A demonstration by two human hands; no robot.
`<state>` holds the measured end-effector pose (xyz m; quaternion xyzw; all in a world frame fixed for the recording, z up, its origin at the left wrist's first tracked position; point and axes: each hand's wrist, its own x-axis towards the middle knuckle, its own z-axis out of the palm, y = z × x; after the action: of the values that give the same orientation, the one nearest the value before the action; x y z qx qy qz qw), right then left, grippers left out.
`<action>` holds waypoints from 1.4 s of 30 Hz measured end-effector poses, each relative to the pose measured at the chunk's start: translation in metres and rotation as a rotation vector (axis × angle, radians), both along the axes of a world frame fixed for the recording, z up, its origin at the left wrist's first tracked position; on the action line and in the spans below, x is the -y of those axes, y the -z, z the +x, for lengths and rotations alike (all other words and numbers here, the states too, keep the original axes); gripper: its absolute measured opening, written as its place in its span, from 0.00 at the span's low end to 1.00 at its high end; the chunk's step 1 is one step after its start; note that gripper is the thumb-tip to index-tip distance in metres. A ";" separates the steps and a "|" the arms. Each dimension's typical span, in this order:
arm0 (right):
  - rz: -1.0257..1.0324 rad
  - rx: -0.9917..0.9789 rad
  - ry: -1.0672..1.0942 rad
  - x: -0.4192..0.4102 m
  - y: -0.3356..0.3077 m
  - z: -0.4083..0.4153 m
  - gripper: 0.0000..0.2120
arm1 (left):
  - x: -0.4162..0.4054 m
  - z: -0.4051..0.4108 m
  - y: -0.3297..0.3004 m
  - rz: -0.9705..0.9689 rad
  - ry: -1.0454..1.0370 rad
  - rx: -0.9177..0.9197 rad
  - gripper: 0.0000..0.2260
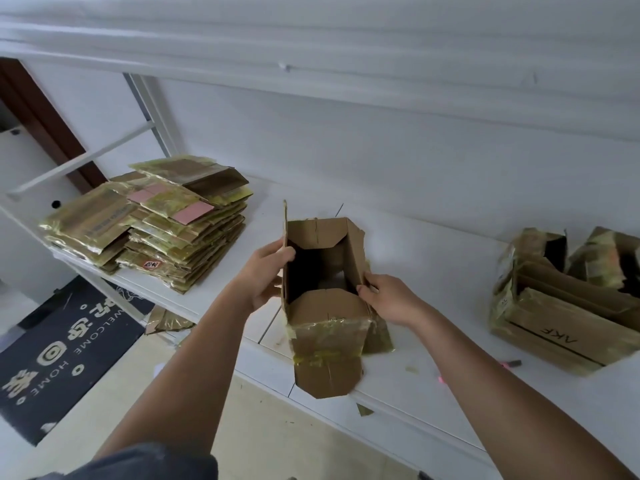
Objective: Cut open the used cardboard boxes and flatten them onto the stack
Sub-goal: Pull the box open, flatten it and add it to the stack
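Observation:
A small brown cardboard box [327, 327] wrapped in yellowish tape stands open at both ends on the white table [433, 271], and I can see through it. My left hand [265, 275] grips its left wall, thumb inside the opening. My right hand [388, 297] pinches the right wall near the front flap. A front flap hangs over the table's edge. A stack of flattened taped boxes [156, 226] lies at the table's left end.
More used boxes [568, 299], one printed "AKF", sit at the right. A small dark tool with a pink part [512, 363] lies near them. Tape scraps [365, 409] lie by the table edge. A dark doormat [65, 344] covers the floor at left.

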<state>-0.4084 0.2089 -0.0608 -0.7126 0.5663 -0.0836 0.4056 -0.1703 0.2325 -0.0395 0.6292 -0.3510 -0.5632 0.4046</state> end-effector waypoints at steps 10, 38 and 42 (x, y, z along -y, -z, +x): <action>-0.340 0.022 0.053 -0.010 -0.007 -0.002 0.20 | -0.020 -0.007 -0.028 -0.183 -0.288 0.033 0.09; -0.123 0.525 0.420 -0.006 -0.024 -0.006 0.19 | -0.033 0.006 0.021 0.013 -0.368 0.955 0.40; -0.199 0.434 0.277 -0.006 -0.031 -0.010 0.21 | -0.021 0.009 0.018 -0.057 -0.293 1.047 0.39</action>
<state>-0.4181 0.2146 -0.0301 -0.6303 0.5471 -0.3441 0.4302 -0.1611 0.2536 -0.0570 0.8568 -0.4295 -0.1024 0.2666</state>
